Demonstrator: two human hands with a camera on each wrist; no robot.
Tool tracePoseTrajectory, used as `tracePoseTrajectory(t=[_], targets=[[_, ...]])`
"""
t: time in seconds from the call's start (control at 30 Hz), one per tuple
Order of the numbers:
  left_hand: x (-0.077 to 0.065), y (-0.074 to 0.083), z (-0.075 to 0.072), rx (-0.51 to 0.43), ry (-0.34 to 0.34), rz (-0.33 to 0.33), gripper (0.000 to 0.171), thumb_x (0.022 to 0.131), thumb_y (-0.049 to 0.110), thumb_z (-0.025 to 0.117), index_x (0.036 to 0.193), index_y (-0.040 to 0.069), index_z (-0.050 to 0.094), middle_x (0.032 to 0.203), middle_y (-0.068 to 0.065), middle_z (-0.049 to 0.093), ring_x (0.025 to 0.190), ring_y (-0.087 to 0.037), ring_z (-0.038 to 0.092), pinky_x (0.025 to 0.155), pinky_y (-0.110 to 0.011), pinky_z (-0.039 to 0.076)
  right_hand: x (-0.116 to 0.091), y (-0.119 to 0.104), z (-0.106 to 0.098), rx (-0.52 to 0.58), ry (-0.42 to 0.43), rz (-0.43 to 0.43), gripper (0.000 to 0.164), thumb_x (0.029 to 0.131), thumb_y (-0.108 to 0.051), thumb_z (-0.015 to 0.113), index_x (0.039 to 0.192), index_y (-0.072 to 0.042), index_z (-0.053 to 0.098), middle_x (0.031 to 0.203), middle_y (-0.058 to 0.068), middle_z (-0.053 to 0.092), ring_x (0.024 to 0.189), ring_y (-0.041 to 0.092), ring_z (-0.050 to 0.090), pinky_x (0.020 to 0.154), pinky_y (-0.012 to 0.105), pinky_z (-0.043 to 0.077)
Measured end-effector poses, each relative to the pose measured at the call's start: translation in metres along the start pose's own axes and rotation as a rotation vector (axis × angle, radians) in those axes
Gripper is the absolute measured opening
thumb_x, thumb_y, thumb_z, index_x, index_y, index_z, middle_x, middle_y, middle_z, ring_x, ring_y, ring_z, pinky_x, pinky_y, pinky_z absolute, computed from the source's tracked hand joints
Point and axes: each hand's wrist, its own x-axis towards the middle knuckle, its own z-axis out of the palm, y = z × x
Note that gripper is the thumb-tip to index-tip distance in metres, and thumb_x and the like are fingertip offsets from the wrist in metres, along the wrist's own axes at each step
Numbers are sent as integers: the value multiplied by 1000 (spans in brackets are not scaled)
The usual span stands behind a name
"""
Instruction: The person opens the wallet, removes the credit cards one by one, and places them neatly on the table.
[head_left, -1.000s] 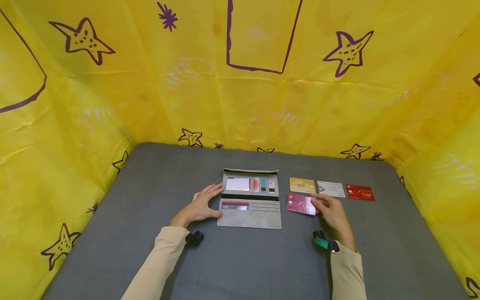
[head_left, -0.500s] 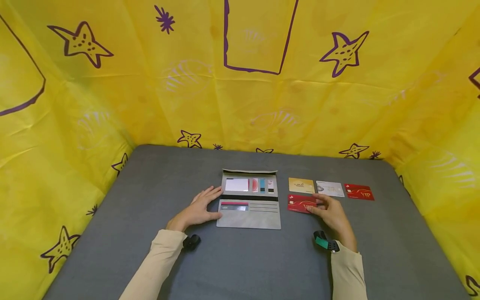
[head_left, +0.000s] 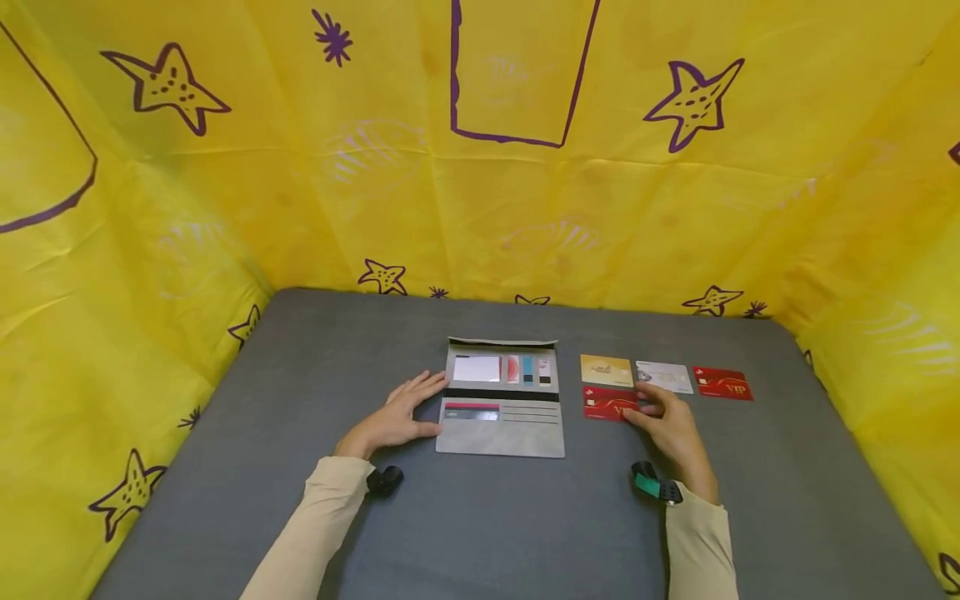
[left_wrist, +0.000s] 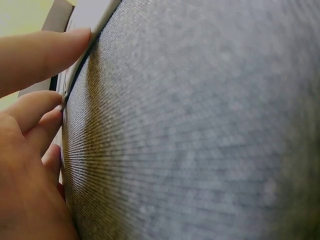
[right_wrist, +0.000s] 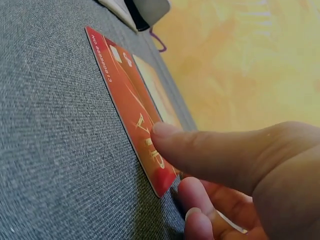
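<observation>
A light grey wallet [head_left: 498, 439] lies unfolded on the grey table, with cards in its upper and lower slots. My left hand [head_left: 396, 418] rests at its left edge, fingers spread and thumb touching the lower part. In the left wrist view, thumb and fingers [left_wrist: 35, 107] meet the wallet's rim [left_wrist: 103, 17]. My right hand [head_left: 671, 425] holds a red VIP card [head_left: 606, 402] by its right end, low at the tabletop. The right wrist view has the thumb over the printed letters of the red VIP card [right_wrist: 125, 95]; the fingers curl by its end, partly hidden.
Just behind the held card, a gold card [head_left: 606, 369], a silver card [head_left: 666, 377] and another red VIP card [head_left: 722, 383] lie in a row. Yellow patterned cloth [head_left: 510, 200] encloses the table [head_left: 510, 533] at the back and sides.
The red VIP card was tilted and glossy pink with glare; it has come down flat in front of the gold card, then shifted slightly right with my right hand. The left hand stays at the wallet.
</observation>
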Motion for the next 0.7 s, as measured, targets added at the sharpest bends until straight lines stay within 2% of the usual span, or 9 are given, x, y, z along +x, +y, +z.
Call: tracePoseTrajectory(t=[0.2, 0.4, 0.7], targets=[[2, 1, 0, -12, 0, 4, 79, 85, 20, 71, 155, 13, 35, 165, -10, 26, 154, -37, 10, 120, -62, 4, -1, 0, -1, 9, -20, 36, 63, 88, -23, 75, 142, 0, 51, 137, 26, 56, 111, 37, 59, 80, 21, 47], [2, 1, 0, -18, -6, -6, 78, 85, 21, 70, 155, 13, 36, 165, -8, 26, 155, -36, 9, 121, -62, 3, -1, 0, 2, -12, -15, 31, 65, 86, -21, 77, 142, -2, 51, 139, 25, 56, 109, 37, 59, 83, 30, 48], [2, 4, 0, -36, -2, -22, 79, 84, 21, 70, 154, 13, 36, 165, -7, 26, 155, -35, 9, 121, -62, 2, -2, -3, 2, -17, -7, 31, 65, 84, -20, 79, 140, -1, 52, 139, 25, 56, 107, 36, 60, 80, 30, 47]])
